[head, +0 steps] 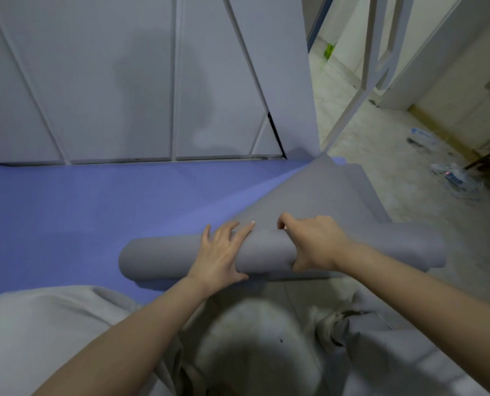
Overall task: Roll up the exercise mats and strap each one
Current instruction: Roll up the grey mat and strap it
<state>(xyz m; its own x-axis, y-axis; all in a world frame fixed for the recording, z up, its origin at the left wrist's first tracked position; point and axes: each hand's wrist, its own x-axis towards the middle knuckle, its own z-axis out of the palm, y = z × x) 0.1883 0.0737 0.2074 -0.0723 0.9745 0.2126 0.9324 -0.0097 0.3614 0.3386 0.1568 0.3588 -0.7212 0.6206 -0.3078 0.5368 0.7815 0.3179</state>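
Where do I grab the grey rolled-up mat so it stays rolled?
Grip the grey rolled-up mat near its middle, from the near side and over the top, like the left hand and right hand. It lies crosswise as a long tube, so both ends stay level.

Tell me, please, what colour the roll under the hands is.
The roll is plain grey, best in the head view.

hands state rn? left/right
left hand: open, fingers spread, pressing on the roll.
right hand: closed, gripping the roll.
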